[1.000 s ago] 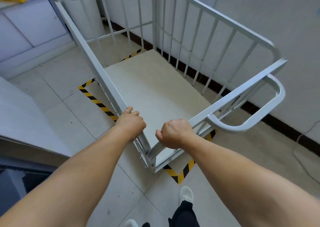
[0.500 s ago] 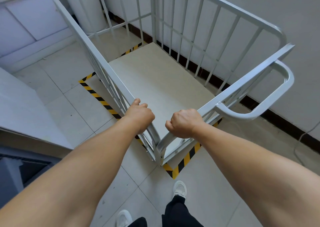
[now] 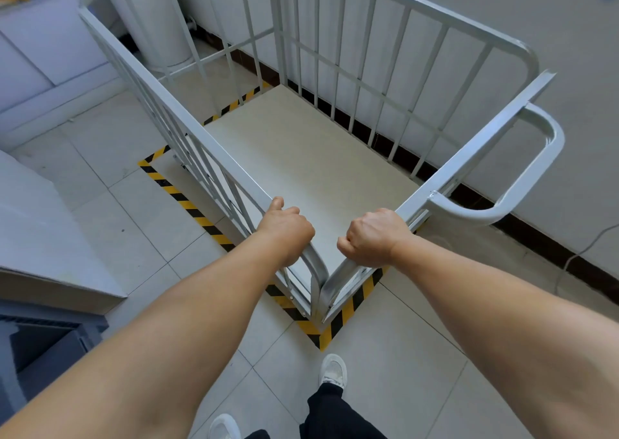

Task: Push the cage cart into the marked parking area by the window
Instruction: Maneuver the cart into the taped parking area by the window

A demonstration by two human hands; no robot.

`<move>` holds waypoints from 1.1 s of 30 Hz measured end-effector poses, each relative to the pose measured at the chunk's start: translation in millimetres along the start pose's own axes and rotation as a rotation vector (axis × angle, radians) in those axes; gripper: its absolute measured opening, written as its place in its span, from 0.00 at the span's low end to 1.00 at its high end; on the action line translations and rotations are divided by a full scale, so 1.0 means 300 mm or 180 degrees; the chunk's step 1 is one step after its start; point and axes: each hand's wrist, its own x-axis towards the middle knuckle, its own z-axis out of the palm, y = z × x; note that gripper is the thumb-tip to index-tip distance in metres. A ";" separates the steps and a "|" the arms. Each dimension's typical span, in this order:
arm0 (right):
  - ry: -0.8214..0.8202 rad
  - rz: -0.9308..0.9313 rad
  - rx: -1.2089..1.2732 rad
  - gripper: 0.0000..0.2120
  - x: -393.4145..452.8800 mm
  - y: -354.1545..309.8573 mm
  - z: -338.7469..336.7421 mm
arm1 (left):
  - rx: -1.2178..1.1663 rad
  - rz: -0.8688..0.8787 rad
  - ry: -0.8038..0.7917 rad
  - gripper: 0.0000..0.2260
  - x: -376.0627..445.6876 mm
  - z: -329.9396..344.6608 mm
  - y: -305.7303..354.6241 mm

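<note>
The white cage cart [image 3: 385,80] has barred sides and a bare beige deck [image 3: 308,170]. It stands over a floor rectangle outlined in yellow-and-black tape [image 3: 181,197], with its right side along the wall. My left hand [image 3: 284,229] is closed around the top rail of the left side near the cart's near corner. My right hand [image 3: 373,237] is closed around the top rail of the near end, just right of that corner. A looped push handle [image 3: 532,174] sticks out at the right, untouched.
A white wall with a dark skirting board [image 3: 542,241] runs along the right. A white cylinder [image 3: 160,26] stands beyond the cart. Pale cabinets [image 3: 43,60] are at far left, a grey counter edge [image 3: 50,254] at near left. My white shoes [image 3: 333,370] stand on the tiles.
The cart has rolled further away from me and closer to the wall, so more of the taped outline shows at its near corner. Both hands have kept their hold on the rails.
</note>
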 end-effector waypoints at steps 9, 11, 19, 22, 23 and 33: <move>0.0028 0.0024 -0.0149 0.23 -0.047 0.113 0.037 | -0.0098 0.0027 0.0027 0.10 0.046 -0.056 0.106; 0.0044 0.0009 -0.0158 0.22 -0.046 0.103 0.038 | -0.0121 -0.0033 0.0046 0.11 0.040 -0.056 0.109; -0.0053 0.0052 -0.0127 0.24 -0.043 0.087 0.034 | -0.0497 -0.0330 0.0283 0.18 0.004 -0.023 0.124; -0.0076 0.0034 -0.0294 0.27 -0.044 0.086 0.037 | -0.0768 -0.0486 0.0263 0.20 -0.018 -0.032 0.161; -0.0103 0.0036 -0.0342 0.28 -0.047 0.083 0.038 | -0.0845 -0.0481 0.0260 0.20 -0.028 -0.032 0.173; -0.0327 -0.0266 -0.0720 0.29 -0.038 0.089 0.036 | -0.1694 -0.0626 0.0156 0.23 -0.092 -0.015 0.364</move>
